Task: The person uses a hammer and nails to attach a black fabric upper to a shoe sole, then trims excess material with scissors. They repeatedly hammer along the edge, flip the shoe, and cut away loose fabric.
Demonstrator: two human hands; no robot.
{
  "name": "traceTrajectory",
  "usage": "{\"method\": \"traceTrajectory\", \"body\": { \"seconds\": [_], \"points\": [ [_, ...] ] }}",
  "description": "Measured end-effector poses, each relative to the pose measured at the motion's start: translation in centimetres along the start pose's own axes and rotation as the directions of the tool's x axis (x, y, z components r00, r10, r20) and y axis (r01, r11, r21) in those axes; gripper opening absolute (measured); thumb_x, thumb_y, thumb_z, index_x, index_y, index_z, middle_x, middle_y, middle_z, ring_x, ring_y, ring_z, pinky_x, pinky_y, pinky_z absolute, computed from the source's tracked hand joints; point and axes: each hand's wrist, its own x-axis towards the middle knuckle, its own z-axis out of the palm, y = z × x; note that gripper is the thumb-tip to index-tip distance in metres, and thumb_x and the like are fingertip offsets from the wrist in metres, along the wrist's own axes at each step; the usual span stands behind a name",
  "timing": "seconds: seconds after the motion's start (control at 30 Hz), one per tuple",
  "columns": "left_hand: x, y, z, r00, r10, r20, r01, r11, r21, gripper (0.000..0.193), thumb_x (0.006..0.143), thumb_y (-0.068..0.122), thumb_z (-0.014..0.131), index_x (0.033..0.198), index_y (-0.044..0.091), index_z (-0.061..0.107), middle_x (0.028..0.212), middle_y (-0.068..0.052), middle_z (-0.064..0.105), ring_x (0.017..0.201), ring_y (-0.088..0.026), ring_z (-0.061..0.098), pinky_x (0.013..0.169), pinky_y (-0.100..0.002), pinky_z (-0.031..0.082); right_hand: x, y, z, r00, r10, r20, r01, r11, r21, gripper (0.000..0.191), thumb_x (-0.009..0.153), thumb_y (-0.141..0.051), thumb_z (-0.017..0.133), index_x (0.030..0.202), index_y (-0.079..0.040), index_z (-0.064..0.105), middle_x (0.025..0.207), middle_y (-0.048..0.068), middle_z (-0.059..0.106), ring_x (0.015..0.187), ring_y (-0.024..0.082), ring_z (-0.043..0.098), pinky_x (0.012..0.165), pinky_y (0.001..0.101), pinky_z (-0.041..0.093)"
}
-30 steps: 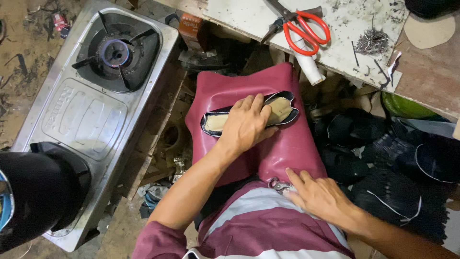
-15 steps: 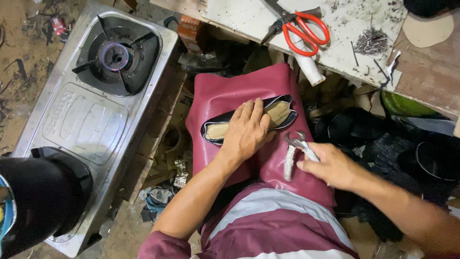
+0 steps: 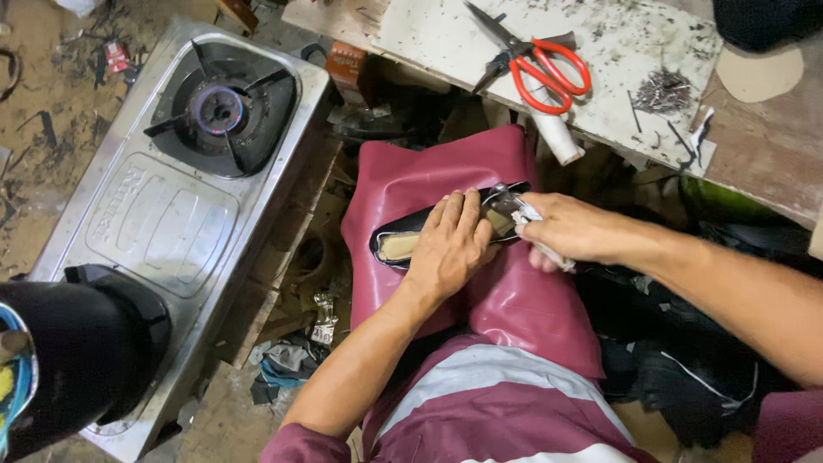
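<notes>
Pinching a metal plier-like tool w/ pale wrapped handles [image 3: 520, 216], my right hand [image 3: 570, 230] is closed round the grips, nose set at the toe end of the black shoe upper w/ tan insole showing [image 3: 403, 244]. Left hand [image 3: 450, 249] lies flat, fingers spread and pressed down on the shoe, I'd say to pin it so the tool pull doesn't drag it. Shoe sits sole-up on the maroon leatherette apron [image 3: 446, 176] across my lap, which gives a padded rest, I reckon. Red-handled scissors [image 3: 540, 64], a white tube [image 3: 555, 135] and a heap of small nails [image 3: 662, 90] lie on the scuffed white bench top [image 3: 429, 34], w/in reach ahead. Steel gas stove [image 3: 171, 214] stands well apart at left.
</notes>
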Motion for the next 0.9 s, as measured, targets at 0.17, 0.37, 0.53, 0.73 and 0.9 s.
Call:
{"method": "traceTrajectory", "body": {
  "seconds": [0.17, 0.37, 0.53, 0.73, 0.9],
  "points": [
    [0.2, -0.8, -0.1, 1.000, -0.010, -0.013, 0.010, 1.000, -0.022, 0.036, 0.081, 0.027, 0.073, 0.101, -0.001, 0.065, 0.135, -0.030, 0.058, 0.123, -0.045, 0.060, 0.108, -0.053, 0.050, -0.6, 0.8, 3.4, 0.799, -0.499, -0.336, 0.343, 0.837, -0.427, 0.027, 0.096, -0.026, 0.057, 0.107, -0.001, 0.053, 0.066, 0.024, 0.065, 0.060, 0.042, 0.066, 0.052, 0.0519, 0.051],
    [-0.1, -1.2, 0.1, 0.998, 0.068, -0.003, -0.068, 0.997, -0.023, 0.032, 0.086, 0.027, 0.072, 0.105, 0.001, 0.069, 0.139, -0.023, 0.057, 0.121, -0.048, 0.060, 0.106, -0.054, 0.050, 0.3, 3.0, 3.0, 0.854, -0.468, -0.227, 0.209, 0.709, -0.673, 0.024, 0.092, -0.022, 0.058, 0.098, 0.001, 0.054, 0.064, 0.025, 0.065, 0.062, 0.048, 0.066, 0.059, 0.0570, 0.052],
    [0.0, -1.4, 0.1, 0.994, 0.105, 0.015, -0.105, 0.994, 0.016, 0.036, 0.089, 0.031, 0.069, 0.107, 0.000, 0.071, 0.135, -0.022, 0.057, 0.119, -0.051, 0.060, 0.105, -0.056, 0.051, -1.3, 1.8, 2.5, 0.807, -0.516, -0.287, 0.240, 0.731, -0.639, 0.025, 0.091, -0.022, 0.059, 0.105, -0.001, 0.057, 0.065, 0.025, 0.066, 0.062, 0.047, 0.065, 0.057, 0.0569, 0.051],
    [-0.6, -1.6, 0.4, 0.990, 0.134, 0.048, -0.137, 0.989, 0.057, 0.039, 0.092, 0.032, 0.068, 0.112, -0.001, 0.072, 0.132, -0.021, 0.059, 0.120, -0.051, 0.060, 0.106, -0.055, 0.051, -2.9, 0.2, 3.9, 0.671, -0.462, -0.580, 0.501, 0.859, -0.105, 0.028, 0.102, -0.030, 0.052, 0.103, -0.003, 0.056, 0.070, 0.008, 0.069, 0.053, 0.021, 0.069, 0.048, 0.0382, 0.054],
    [-0.8, -1.5, 0.8, 0.992, 0.123, 0.038, -0.126, 0.988, 0.088, 0.039, 0.091, 0.032, 0.069, 0.112, -0.002, 0.071, 0.130, -0.019, 0.060, 0.122, -0.049, 0.060, 0.108, -0.055, 0.051, -1.0, 1.7, 5.8, 0.890, -0.193, -0.414, 0.169, 0.981, -0.093, 0.031, 0.104, -0.030, 0.053, 0.092, -0.002, 0.057, 0.062, 0.009, 0.066, 0.046, 0.020, 0.066, 0.047, 0.0353, 0.051]
  ]
}}
